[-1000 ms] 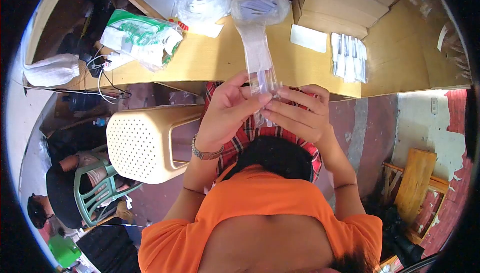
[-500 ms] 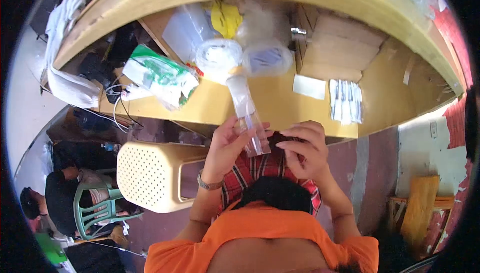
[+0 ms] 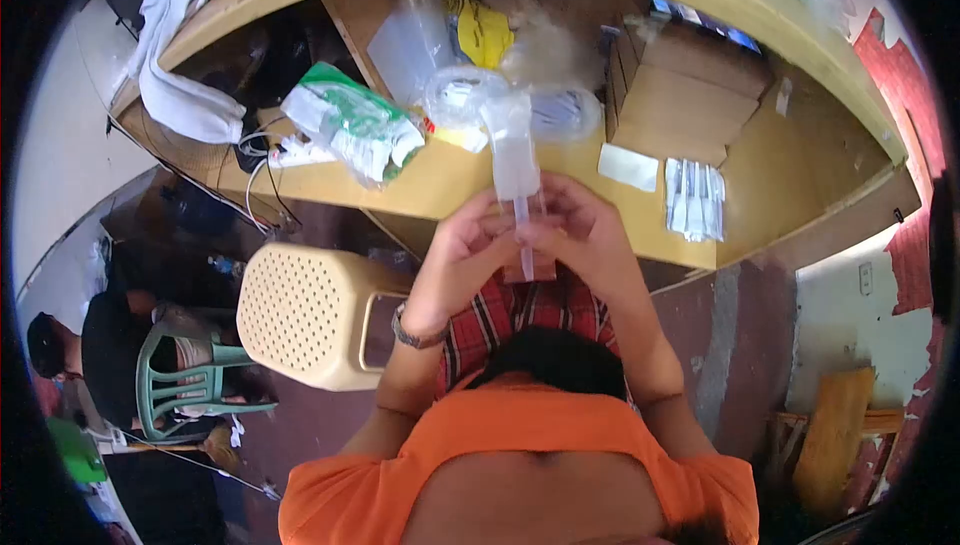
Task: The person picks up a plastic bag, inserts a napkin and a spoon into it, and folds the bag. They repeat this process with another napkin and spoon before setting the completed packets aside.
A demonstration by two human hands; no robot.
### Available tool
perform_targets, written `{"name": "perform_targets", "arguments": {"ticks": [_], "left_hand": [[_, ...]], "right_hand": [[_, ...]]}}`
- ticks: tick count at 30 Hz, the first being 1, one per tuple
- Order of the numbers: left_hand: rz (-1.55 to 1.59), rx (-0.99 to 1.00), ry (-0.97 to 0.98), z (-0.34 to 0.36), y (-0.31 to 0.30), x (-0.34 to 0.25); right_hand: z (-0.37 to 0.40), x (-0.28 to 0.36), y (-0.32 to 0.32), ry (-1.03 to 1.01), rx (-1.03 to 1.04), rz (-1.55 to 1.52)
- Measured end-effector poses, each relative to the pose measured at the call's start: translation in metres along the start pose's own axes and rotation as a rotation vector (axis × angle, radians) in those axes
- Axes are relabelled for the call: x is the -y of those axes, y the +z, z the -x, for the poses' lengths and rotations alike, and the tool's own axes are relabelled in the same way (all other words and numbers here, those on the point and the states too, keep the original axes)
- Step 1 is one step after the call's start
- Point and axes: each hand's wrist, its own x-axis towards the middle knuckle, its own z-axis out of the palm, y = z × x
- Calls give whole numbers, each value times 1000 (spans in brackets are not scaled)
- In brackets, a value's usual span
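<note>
A long clear plastic pouch [image 3: 516,170] with a slim white piece inside stands out from my lap toward the desk. My left hand [image 3: 462,253], with a watch on its wrist, pinches the pouch's near part from the left. From the right, my right hand [image 3: 580,237] closes on the same part, its thumb close to the left thumb. The fingers behind the pouch are partly hidden. Beyond its far end lie two round clear plastic containers, the left one [image 3: 462,93] whitish and the right one [image 3: 562,113] with bluish contents.
Several slim packets [image 3: 694,201] lie in a row at the desk's right, beside a white card [image 3: 628,167] and a cardboard box [image 3: 680,95]. A green-and-white bag [image 3: 355,123] lies left. A beige stool [image 3: 310,315] stands left; a person [image 3: 110,355] sits beyond it.
My right hand has moved left and taken hold of the pouch, which it was apart from before. The pouch now stands straighter, and the whole view has shifted slightly.
</note>
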Motion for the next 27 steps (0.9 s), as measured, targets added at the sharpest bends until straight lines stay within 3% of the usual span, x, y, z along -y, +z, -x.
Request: {"name": "perform_targets", "arguments": {"ticks": [11,15,21,24,27], "left_hand": [[156,111,4,19,34,-7],[-44,20,-23,12,36,-7],[15,7,6,4,30,12],[-17,-15,34,-6,25,7],[83,-98,9,-10,25,0]], "right_hand": [[31,32,5,-14,-99,16],[27,21,-6,-62,-110,71],[26,12,-13,-33,-113,96],[20,18,-19,-123,-121,162],[5,21,-18,-124,-181,26]]}}
